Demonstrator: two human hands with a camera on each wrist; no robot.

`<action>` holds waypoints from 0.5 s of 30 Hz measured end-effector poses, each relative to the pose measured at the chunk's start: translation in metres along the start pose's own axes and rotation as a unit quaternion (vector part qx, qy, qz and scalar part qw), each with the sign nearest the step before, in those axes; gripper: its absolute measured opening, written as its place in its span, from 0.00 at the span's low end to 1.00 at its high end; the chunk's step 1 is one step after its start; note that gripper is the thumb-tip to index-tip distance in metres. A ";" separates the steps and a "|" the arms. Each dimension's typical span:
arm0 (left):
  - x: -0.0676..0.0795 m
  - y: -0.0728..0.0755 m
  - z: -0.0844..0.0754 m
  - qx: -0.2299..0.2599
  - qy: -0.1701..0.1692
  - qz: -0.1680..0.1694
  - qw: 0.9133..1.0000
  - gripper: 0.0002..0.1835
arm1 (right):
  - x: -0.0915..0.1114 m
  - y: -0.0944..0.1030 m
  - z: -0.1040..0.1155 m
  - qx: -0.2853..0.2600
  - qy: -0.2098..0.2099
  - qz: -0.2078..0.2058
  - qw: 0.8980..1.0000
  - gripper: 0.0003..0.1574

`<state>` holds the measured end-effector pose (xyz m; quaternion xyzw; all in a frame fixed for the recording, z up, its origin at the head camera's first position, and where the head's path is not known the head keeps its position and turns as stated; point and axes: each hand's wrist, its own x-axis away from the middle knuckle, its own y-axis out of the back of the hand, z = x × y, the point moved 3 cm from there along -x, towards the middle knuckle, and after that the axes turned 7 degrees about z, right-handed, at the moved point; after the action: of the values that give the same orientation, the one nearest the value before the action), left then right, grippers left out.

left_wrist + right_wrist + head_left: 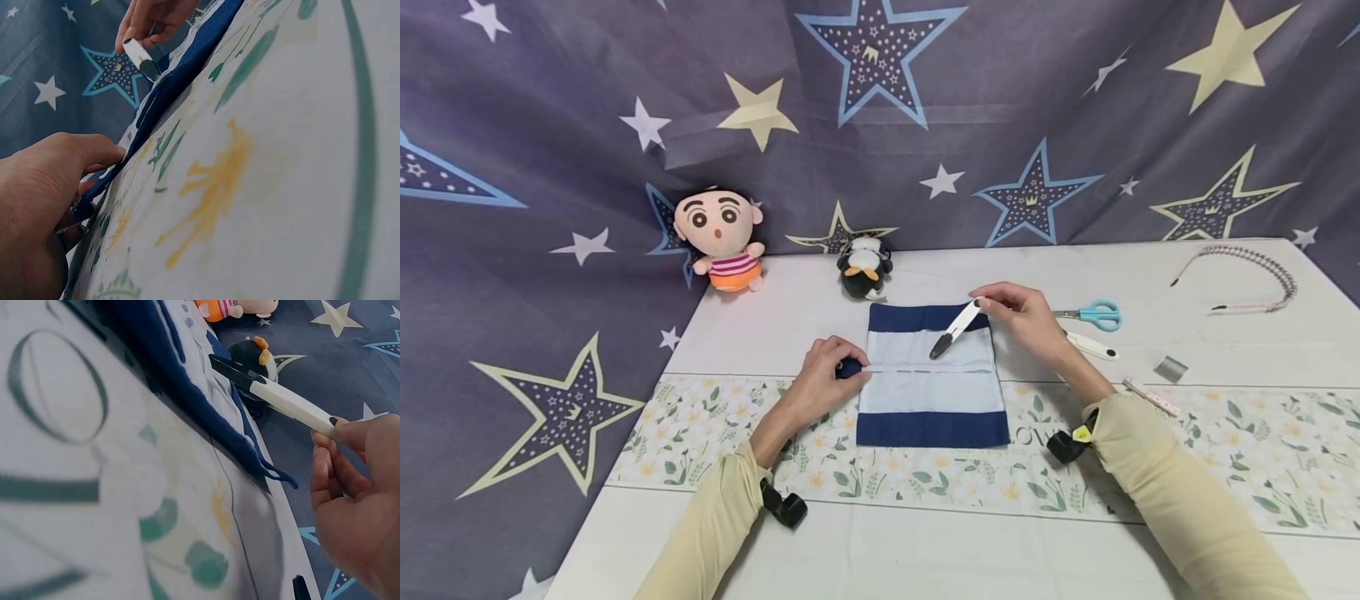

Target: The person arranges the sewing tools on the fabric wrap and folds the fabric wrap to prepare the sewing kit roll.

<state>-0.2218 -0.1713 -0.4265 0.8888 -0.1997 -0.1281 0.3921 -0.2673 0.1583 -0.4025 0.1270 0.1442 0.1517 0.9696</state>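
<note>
A light-blue cloth (917,392) with navy bands along its top and bottom lies flat on the table, a seam or fold line running across its middle. At the left end of that line, my left hand (826,379) pinches the cloth's edge between thumb and fingers. A small dark blue piece shows within that hand; what it is remains unclear. Over the upper right of the cloth, my right hand (1018,317) pinches the end of a slim white-handled tool (294,403). Its black tapered tip points down toward the cloth; contact cannot be told.
Right of the cloth are blue-handled scissors (1097,314), another white tool (1092,345), a grey thread spool (1170,368), a slim stick-like item (1152,397) and a headband (1255,254). A doll (722,237) and a penguin toy (863,268) sit at the back, before the star-patterned curtain.
</note>
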 end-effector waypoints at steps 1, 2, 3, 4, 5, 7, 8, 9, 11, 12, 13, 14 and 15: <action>0.000 0.000 0.000 0.000 0.000 0.000 1.000 0.07 | -0.001 -0.001 0.000 -0.002 -0.001 0.003 1.000 0.15; 0.000 0.000 0.000 0.000 -0.001 0.000 1.000 0.07 | -0.002 -0.002 0.000 -0.004 -0.002 0.006 1.000 0.15; 0.000 0.000 0.000 0.001 -0.002 0.000 1.000 0.07 | -0.002 -0.003 0.000 -0.004 -0.005 0.010 1.000 0.15; 0.000 0.000 0.000 0.002 -0.002 -0.001 1.000 0.07 | -0.003 -0.005 0.001 -0.004 -0.008 0.013 1.000 0.15; 0.000 0.000 0.000 0.002 -0.002 -0.001 1.000 0.07 | -0.003 -0.006 0.001 -0.004 -0.012 0.016 1.000 0.16; 0.000 0.000 0.000 0.002 -0.001 0.000 1.000 0.07 | -0.005 -0.008 0.001 -0.002 -0.022 0.022 1.000 0.16; 0.000 0.000 0.000 0.001 -0.001 0.000 1.000 0.07 | -0.005 -0.009 0.000 -0.002 -0.028 0.025 0.999 0.16; 0.000 0.000 0.000 0.001 0.000 0.001 1.000 0.07 | -0.006 -0.010 0.000 -0.002 -0.033 0.027 0.999 0.16; 0.000 0.000 -0.001 0.000 0.001 0.001 1.000 0.07 | -0.008 -0.012 -0.001 -0.002 -0.038 0.032 0.999 0.17; 0.000 0.000 -0.001 -0.001 0.001 0.001 1.000 0.08 | -0.009 -0.013 -0.001 -0.002 -0.038 0.035 0.999 0.17; 0.000 0.000 -0.001 -0.001 0.001 0.001 1.000 0.08 | -0.010 -0.014 -0.001 -0.004 -0.039 0.038 0.998 0.17; 0.000 0.000 -0.001 0.000 0.001 0.002 1.000 0.08 | -0.011 -0.015 -0.002 -0.004 -0.039 0.042 0.998 0.17; 0.000 0.000 -0.001 0.000 0.001 0.002 1.000 0.08 | -0.013 -0.015 -0.002 -0.004 -0.038 0.045 0.998 0.17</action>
<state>-0.2210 -0.1707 -0.4258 0.8888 -0.2005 -0.1262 0.3924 -0.2755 0.1404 -0.4060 0.1349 0.1007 0.1904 0.9672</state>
